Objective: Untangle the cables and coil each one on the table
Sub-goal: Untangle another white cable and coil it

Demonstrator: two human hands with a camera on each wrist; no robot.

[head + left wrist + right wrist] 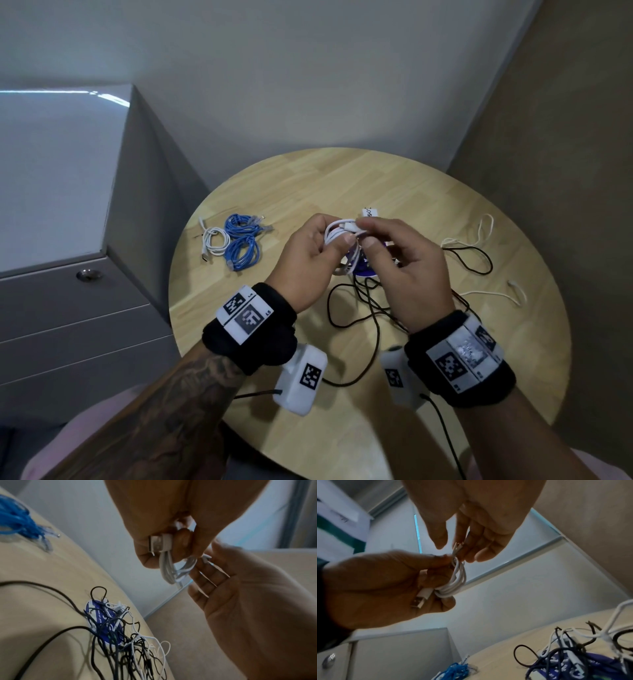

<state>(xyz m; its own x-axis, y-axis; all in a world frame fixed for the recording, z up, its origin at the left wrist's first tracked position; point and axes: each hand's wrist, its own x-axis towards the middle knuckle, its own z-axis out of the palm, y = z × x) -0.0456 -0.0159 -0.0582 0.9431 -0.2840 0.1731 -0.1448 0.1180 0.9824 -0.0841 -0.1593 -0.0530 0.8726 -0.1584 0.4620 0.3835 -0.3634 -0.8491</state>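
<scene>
Above the round wooden table (411, 185) my left hand (334, 235) grips a small coil of white USB cable (350, 262), its loops wrapped round the fingers. The cable's USB-A plug (157, 543) lies against the left palm. My right hand (365, 234) pinches the coil's small free connector (458, 547) between thumb and fingers. Under both hands lies a tangle of black and white cables (370, 301), also seen in the left wrist view (120, 635). Two blue coiled cables (241, 240) and one white coiled cable (215, 241) rest at the table's left.
A thin white cable (479, 233) and black loops trail over the right of the table. A blue round printed item (102, 620) sits under the tangle. A white label (371, 212) lies behind the hands. A grey drawer cabinet (68, 308) stands left of the table.
</scene>
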